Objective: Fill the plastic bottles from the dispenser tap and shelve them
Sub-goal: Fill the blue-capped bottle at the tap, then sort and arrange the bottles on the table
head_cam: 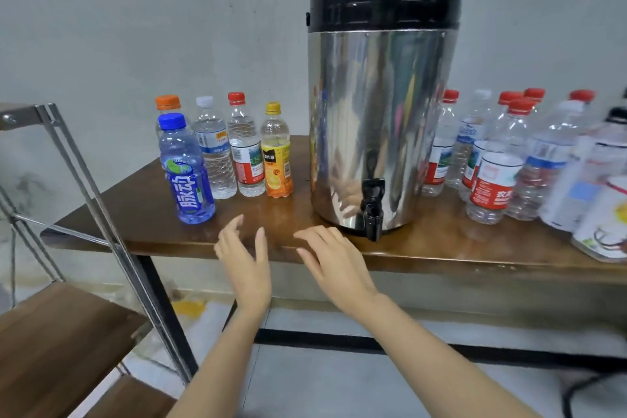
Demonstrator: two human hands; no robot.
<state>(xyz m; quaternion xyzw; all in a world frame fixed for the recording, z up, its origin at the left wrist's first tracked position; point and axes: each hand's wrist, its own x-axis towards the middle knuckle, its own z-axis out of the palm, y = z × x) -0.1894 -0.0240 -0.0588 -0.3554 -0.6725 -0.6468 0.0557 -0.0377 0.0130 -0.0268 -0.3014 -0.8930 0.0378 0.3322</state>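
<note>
At the left edge of the frame stood a metal-framed shelf rack (68, 332) with wooden boards. Right of it, a brown wooden table (441, 248) carried all remaining items.

On the left part of the tabletop, five capped plastic bottles stood upright:
- a blue-capped blue bottle (186, 173), nearest the front;
- an orange-capped bottle (167, 102), directly behind it and mostly hidden;
- a white-capped water bottle (213, 153);
- a red-capped water bottle (245, 153);
- a yellow-capped orange juice bottle (276, 156).

At lower centre, the left hand (246, 261) and the right hand (334, 261) were over the front edge of the table. Both had fingers spread and relaxed and held nothing. Contact with the tabletop could not be determined.

Right of centre stood a stainless-steel dispenser (380, 105) with a black lid. Its black tap (372, 210) projected over the table edge, just right of the right hand.

At the right edge, a cluster of clear bottles (495, 173), mostly red-capped, stood close together.
</note>
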